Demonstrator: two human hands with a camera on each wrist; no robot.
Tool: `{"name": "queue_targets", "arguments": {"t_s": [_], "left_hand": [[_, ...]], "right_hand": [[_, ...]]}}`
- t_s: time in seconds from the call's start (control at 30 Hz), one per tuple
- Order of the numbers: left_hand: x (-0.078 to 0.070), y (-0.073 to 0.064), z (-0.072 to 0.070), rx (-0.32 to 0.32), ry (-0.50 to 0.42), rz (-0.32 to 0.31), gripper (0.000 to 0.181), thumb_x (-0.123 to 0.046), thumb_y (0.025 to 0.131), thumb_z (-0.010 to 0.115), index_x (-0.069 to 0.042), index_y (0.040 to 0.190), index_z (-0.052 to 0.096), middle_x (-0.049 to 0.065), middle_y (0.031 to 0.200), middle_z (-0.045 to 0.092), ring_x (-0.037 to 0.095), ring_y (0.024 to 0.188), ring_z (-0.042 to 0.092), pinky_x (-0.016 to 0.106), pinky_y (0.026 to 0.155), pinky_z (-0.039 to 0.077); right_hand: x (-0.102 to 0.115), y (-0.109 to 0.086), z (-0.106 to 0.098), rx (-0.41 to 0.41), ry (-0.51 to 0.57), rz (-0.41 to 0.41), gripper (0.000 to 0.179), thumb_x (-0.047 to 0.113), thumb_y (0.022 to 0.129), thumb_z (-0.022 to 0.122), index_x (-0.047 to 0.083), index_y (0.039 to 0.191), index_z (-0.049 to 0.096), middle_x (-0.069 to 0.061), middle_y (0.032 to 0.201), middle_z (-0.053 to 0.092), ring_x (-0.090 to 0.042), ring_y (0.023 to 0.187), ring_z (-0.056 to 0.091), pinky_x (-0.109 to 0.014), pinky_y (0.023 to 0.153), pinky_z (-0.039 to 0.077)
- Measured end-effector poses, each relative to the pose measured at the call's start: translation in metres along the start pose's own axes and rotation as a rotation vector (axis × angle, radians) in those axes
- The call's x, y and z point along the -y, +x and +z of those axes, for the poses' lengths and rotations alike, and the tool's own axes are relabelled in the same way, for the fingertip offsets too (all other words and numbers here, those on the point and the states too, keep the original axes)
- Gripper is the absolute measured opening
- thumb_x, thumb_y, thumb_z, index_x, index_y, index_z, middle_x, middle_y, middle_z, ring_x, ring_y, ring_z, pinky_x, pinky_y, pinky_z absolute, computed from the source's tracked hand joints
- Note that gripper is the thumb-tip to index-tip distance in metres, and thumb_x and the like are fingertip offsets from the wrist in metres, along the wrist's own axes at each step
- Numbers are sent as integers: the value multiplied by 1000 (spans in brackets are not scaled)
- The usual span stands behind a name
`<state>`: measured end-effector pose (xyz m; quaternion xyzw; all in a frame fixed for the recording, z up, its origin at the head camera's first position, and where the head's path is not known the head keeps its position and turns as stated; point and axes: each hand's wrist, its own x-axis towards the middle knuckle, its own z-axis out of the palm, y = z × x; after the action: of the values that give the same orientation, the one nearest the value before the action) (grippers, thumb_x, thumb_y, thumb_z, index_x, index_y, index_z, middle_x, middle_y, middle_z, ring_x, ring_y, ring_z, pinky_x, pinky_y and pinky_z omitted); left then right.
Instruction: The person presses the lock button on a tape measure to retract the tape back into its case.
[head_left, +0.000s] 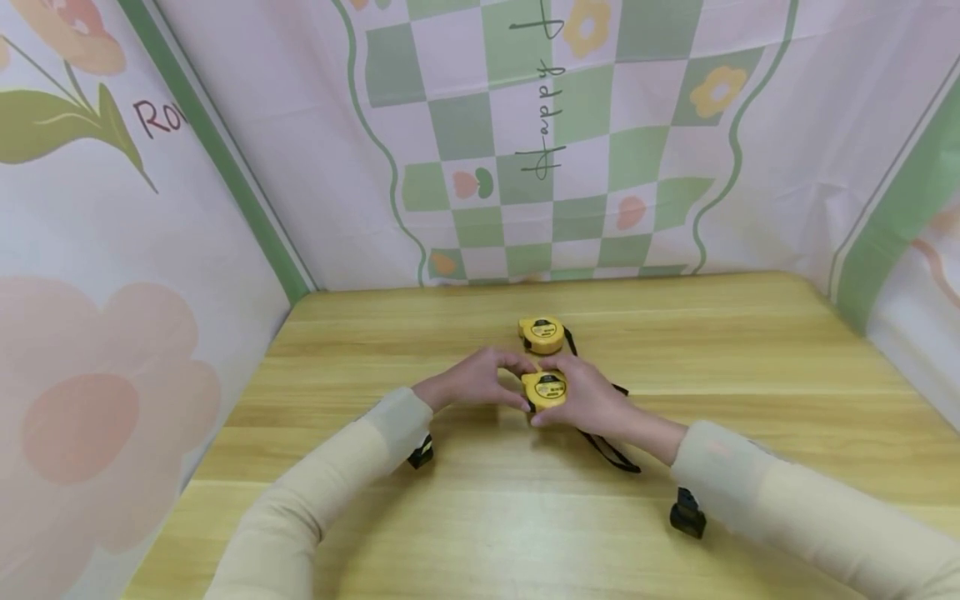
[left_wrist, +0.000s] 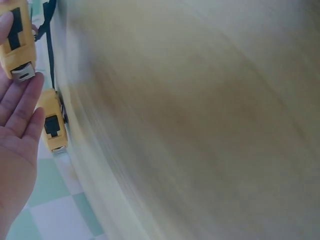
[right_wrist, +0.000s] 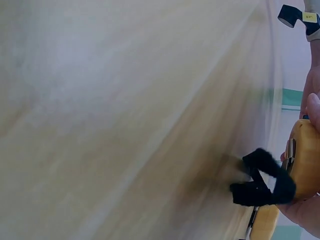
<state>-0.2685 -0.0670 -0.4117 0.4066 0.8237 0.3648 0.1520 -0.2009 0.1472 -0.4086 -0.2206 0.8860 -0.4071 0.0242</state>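
A yellow tape measure point(head_left: 545, 390) is between the two hands in the head view. My right hand point(head_left: 591, 398) grips it from the right, thumb at the near side and fingers at the far side. My left hand point(head_left: 483, 379) curves around its left end, thumb and forefinger apart. In the left wrist view the left fingers point(left_wrist: 22, 107) look fairly straight beside the metal tape hook point(left_wrist: 23, 72). A black wrist strap point(right_wrist: 265, 180) hangs from the held tape measure in the right wrist view. Another yellow tape measure point(head_left: 542, 333) stands just beyond the hands.
The wooden table point(head_left: 450, 517) spreads around the hands. A patterned cloth point(head_left: 525, 167) rises behind its far edge, with more cloth at both sides. Black wrist cameras point(head_left: 687, 515) hang beneath the sleeves. A black strap point(head_left: 611, 454) trails under the right hand.
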Motion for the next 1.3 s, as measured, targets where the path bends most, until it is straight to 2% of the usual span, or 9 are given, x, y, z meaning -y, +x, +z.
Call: {"name": "queue_targets", "arguments": {"t_s": [0.37, 0.5, 0.63, 0.9, 1.1, 1.3], "left_hand": [[8, 4, 2, 33, 10, -29, 47, -26, 77, 84, -14, 119, 67, -11, 111, 65, 3, 105, 57, 29, 99, 43], [7, 6, 2, 30, 5, -54, 43, -27, 80, 82, -12, 118, 67, -9, 112, 66, 5, 107, 58, 29, 99, 44], [8, 6, 2, 41, -19, -50, 37, -25, 83, 79, -11, 116, 68, -9, 110, 68, 6, 107, 59, 28, 98, 44], [13, 5, 5, 42, -33, -32, 33, -20, 85, 77, -7, 114, 69, -4, 111, 68, 5, 104, 60, 23, 96, 45], [11, 6, 4, 44, -49, -60, 29, -18, 87, 75, -9, 114, 69, -5, 111, 68, 5, 104, 60, 22, 95, 45], [11, 5, 3, 45, -72, -81, 29, -18, 88, 74, -9, 115, 69, -5, 112, 68, 6, 105, 60, 24, 94, 47]], "right_hand": [[-6, 2, 5, 0, -15, 19, 81, 25, 65, 92, -5, 129, 51, -17, 122, 56, -29, 105, 57, -43, 86, 52], [-4, 5, 2, -22, -23, 51, 79, 23, 69, 90, -7, 131, 50, -19, 121, 56, -32, 107, 56, -44, 86, 52], [-4, 10, -3, -49, -31, 78, 76, 21, 75, 86, -8, 133, 48, -20, 117, 56, -35, 109, 56, -44, 86, 53], [-14, 9, -3, -31, 18, 124, 64, 21, 83, 79, -10, 131, 50, -24, 120, 58, -38, 111, 56, -46, 89, 52], [-17, 9, -4, -8, -8, 140, 57, 25, 88, 74, -9, 129, 52, -24, 123, 59, -37, 113, 56, -50, 91, 49], [-16, 11, -5, 17, -45, 151, 56, 27, 90, 72, -9, 129, 52, -23, 122, 60, -35, 111, 57, -48, 88, 50]]}}
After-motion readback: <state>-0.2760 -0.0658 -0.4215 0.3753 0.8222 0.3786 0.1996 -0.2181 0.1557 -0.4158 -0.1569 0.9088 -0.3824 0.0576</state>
